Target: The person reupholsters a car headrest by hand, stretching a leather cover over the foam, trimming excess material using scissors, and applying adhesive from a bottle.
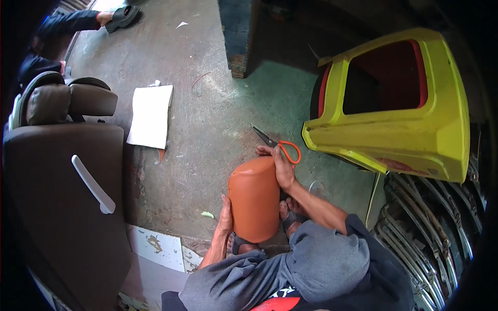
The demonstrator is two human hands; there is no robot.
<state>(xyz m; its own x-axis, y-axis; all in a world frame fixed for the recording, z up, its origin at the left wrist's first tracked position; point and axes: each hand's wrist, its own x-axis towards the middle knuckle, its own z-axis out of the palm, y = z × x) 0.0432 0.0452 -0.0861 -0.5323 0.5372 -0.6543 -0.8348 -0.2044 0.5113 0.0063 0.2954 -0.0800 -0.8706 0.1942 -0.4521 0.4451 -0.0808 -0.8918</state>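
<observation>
1. Head view, centre of the frame: an orange padded cushion (254, 199) — rounded, covered in smooth vinyl-like material — stands on end between the person's feet. It looks light and soft under the cover, probably a little slippery, so it is best held by its long sides.
2. The left hand (225, 216) lies flat against the cushion's lower left side, fingers wrapped on it. The right hand (282, 168) rests on the upper right edge and is closed on orange-handled scissors (280, 146), blades pointing to the upper left.
3. The surface is a rough, stained concrete floor (207, 114) — hard and gritty.
4. Around it: a brown seat (67, 176) at left, a white sheet (150, 116) above centre left, a yellow moulded shell (410, 129) at upper right, and metal frames (430, 233) at lower right.
</observation>
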